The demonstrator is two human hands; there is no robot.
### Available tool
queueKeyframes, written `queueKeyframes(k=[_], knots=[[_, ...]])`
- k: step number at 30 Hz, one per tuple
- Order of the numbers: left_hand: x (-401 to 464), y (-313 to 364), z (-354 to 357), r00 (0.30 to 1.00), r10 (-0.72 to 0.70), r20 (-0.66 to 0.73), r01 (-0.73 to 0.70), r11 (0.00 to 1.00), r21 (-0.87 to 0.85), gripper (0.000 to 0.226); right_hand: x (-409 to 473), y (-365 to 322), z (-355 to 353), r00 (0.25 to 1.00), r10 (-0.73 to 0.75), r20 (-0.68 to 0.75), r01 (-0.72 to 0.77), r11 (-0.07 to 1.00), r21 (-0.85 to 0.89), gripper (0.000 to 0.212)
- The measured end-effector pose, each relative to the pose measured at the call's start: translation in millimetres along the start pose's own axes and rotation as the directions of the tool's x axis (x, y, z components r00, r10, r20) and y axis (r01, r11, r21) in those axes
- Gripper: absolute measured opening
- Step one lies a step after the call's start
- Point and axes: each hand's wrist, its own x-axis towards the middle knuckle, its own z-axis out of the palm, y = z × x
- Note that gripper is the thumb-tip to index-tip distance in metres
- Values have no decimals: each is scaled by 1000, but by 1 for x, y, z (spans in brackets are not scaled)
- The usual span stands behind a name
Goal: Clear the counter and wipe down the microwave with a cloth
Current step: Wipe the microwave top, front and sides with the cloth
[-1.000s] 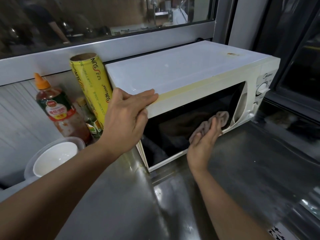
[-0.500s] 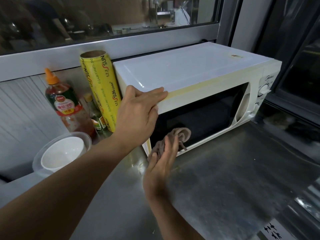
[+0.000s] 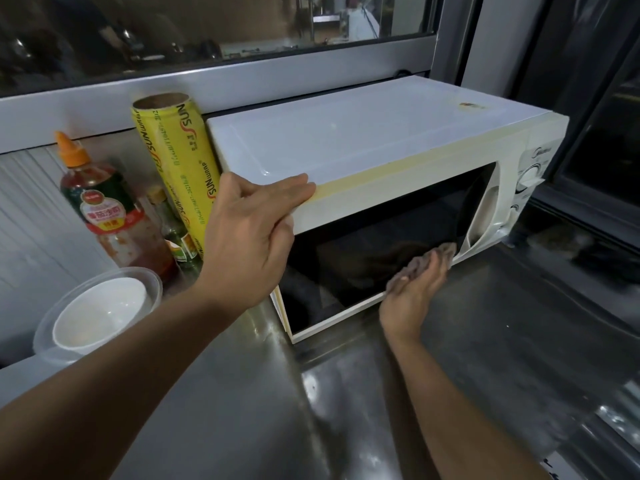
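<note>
The steel desk carried a white Midea microwave at its far side, under the window frame, its dark glass door facing near. The left hand rested on the microwave's near left top corner, fingers straight along the yellowed top edge and thumb down against the door frame. The right hand pressed a crumpled grey-brown cloth against the lower right part of the door, fingers fairly straight over it, just left of the handle. Left of the microwave, touching its side, stood a yellow roll of cling film printed "SUNWRAP". Further left stood a sauce bottle with an orange cap and a red label in Chinese characters too small to read, with a smaller bottle between it and the roll. Nearest left sat a white bowl inside a clear plastic container.
</note>
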Motion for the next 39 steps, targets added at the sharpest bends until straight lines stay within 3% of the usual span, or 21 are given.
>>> queueKeyframes(k=[7,11,15,25,28,30,31,33,35,39], knots=[[1,0,3,1000,13,-7,-13,1000,26,40,44,43,-10,997,-68,40,71,994,-78,68],[2,0,2,1000,19,16,-19,1000,21,40,39,21,-13,998,67,-9,-67,996,-53,63],[0,0,-1,999,15,41,-16,1000,25,39,5,-5,-10,995,100,28,-101,994,43,62],[5,-4,-11,986,27,163,-37,998,55,42,-115,-57,26,982,137,128,-142,989,30,50],[5,-6,-12,984,3,178,-14,998,59,42,-142,-69,26,959,157,236,-161,987,1,32],[4,-5,-12,986,5,169,-15,998,57,42,-150,-74,21,959,170,225,-165,985,-40,18],[4,-4,-12,987,11,163,-21,998,57,41,-150,-77,17,958,122,258,-123,992,-15,19],[3,-1,-10,990,13,140,-20,999,51,41,-145,-80,3,946,-107,306,125,991,-38,26],[0,1,-8,992,-29,123,24,999,40,43,-143,-80,-13,917,-191,349,220,974,-46,29],[-1,8,-8,986,-99,133,92,994,57,46,-112,-69,-46,913,-86,400,138,985,-102,36]])
